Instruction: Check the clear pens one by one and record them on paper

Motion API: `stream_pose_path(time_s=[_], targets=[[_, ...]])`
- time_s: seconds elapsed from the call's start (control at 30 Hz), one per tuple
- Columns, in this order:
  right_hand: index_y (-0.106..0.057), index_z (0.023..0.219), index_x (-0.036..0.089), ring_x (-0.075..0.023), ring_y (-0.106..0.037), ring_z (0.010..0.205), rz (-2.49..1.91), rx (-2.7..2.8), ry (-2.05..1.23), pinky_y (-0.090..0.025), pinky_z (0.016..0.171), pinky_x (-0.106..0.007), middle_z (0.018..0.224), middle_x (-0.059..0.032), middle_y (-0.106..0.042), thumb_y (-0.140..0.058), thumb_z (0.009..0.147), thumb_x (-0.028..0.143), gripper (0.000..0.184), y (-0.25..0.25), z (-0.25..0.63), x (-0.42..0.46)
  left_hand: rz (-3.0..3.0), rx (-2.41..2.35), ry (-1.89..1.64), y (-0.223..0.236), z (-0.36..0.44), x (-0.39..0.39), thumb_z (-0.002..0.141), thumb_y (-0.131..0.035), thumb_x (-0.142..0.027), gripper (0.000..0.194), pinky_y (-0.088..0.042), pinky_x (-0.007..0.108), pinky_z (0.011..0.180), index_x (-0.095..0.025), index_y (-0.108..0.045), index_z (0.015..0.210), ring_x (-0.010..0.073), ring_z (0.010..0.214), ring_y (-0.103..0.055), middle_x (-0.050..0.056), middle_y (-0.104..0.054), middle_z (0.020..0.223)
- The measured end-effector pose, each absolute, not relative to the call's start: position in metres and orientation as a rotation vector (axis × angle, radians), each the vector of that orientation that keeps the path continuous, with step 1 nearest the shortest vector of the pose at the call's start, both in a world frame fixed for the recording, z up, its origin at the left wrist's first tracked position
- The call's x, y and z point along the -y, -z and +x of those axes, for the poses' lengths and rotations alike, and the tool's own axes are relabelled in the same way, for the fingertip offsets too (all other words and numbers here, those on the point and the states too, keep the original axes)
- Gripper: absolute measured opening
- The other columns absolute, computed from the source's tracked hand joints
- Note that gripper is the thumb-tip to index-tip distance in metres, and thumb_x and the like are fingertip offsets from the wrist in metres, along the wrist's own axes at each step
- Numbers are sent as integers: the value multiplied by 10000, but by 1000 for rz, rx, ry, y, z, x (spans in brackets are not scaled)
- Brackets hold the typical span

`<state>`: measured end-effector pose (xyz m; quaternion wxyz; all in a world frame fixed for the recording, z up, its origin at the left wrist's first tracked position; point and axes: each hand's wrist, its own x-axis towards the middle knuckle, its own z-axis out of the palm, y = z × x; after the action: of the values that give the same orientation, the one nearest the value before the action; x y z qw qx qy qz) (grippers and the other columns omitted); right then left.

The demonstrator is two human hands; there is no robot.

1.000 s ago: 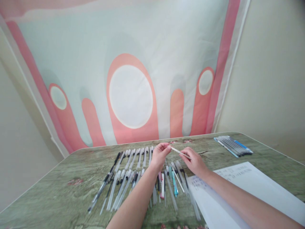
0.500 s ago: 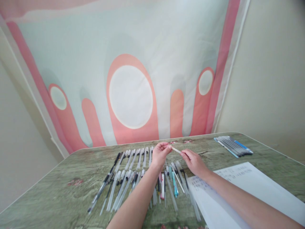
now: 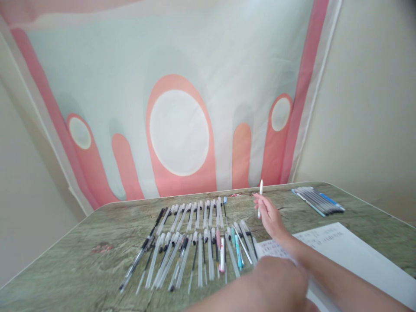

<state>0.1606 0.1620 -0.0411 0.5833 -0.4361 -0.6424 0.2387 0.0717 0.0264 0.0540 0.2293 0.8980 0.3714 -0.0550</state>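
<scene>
A slim white pen [image 3: 261, 188] stands nearly upright, tip up, in my right hand [image 3: 270, 216], whose fingers are closed around it above the table. My left hand [image 3: 281, 277] is low in the picture, blurred, over the near left corner of a white sheet of paper [image 3: 354, 264] with rows of handwriting. Its fingers are hidden, so I cannot tell whether it grips anything. Left of both hands lie disassembled pens in two rows, with clear barrels, caps and dark refills. Among them are a turquoise pen [image 3: 238, 252] and a white-and-pink pen [image 3: 222, 255].
A pack of grey pens or refills [image 3: 316, 201] with a blue edge lies at the back right of the wood-patterned table [image 3: 71, 251]. Behind the table hangs a pink and pale green cloth [image 3: 224, 60].
My left hand has let go of the white pen and dropped toward the paper. My right hand has turned the pen upright and shifted slightly right.
</scene>
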Motion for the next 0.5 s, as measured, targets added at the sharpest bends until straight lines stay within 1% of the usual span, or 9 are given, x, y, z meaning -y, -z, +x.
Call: stream_pose_path(time_s=[0.03,0.1,0.2,0.27,0.3,0.37,0.4,0.47,0.5], targets=[[-508,1145,224,-173,-562,756,-1016,1491,-566,-469,506,-265,1027,-96,-551,-308,884,361,357,41,161,-162,2486,-1072,283,-49,81,-21,759,-547,-393,448,-479,414,715,-55,-581,1051,306,900,-584,188,-621,1000],[-482,1184,230,-171,-562,742,-1014,1476,-577,-471,510,-274,1046,-94,-557,-293,886,348,372,42,160,-162,2506,-1131,326,-36,96,-14,788,-507,-401,487,-484,397,724,-17,-553,1084,300,961,-555,208,-597,1039],[-450,1220,226,-187,-561,802,-1012,1475,-490,-484,572,-302,1062,-95,-567,-345,863,329,386,40,160,-163,2605,-1187,230,-17,105,-11,802,-448,-476,620,-469,400,786,23,-479,1168,323,1103,-462,256,-494,1189],[-490,1178,207,-203,-553,851,-1030,1463,-385,-480,623,-316,1024,-101,-581,-419,831,336,376,34,161,-163,2684,-1213,130,-4,105,-9,812,-374,-536,699,-449,423,821,21,-415,1233,347,1159,-407,271,-426,1255],[-526,1134,198,-204,-553,839,-1049,1446,-343,-474,616,-312,992,-103,-587,-445,819,350,359,30,163,-162,2721,-1226,84,2,105,-8,818,-335,-555,717,-438,435,831,12,-394,1253,357,1171,-391,273,-410,1268],[-572,1076,187,-187,-557,785,-1070,1400,-314,-464,608,-295,928,-97,-596,-430,830,383,345,16,167,-162,2795,-1242,23,14,106,-6,826,-287,-566,729,-414,451,859,5,-381,1268,370,1189,-367,277,-386,1286],[-570,1087,186,-172,-556,738,-1075,1377,-332,-458,597,-283,870,-82,-601,-416,839,399,362,8,171,-161,2824,-1254,14,19,107,-5,827,-281,-566,729,-400,457,875,6,-382,1268,374,1200,-352,278,-367,1299],[-540,1146,186,-132,-523,583,-1084,1350,-403,-432,516,-250,713,-37,-587,-395,846,439,418,-9,179,-161,2858,-1274,19,26,108,-3,826,-284,-567,731,-379,464,896,5,-383,1270,380,1214,-330,278,-337,1320],[-539,1145,183,-117,-500,535,-1079,1340,-433,-415,479,-236,684,-25,-577,-399,840,459,435,-16,184,-161,2863,-1282,24,29,109,-3,825,-286,-566,731,-374,465,901,3,-382,1273,380,1217,-325,276,-330,1324]])
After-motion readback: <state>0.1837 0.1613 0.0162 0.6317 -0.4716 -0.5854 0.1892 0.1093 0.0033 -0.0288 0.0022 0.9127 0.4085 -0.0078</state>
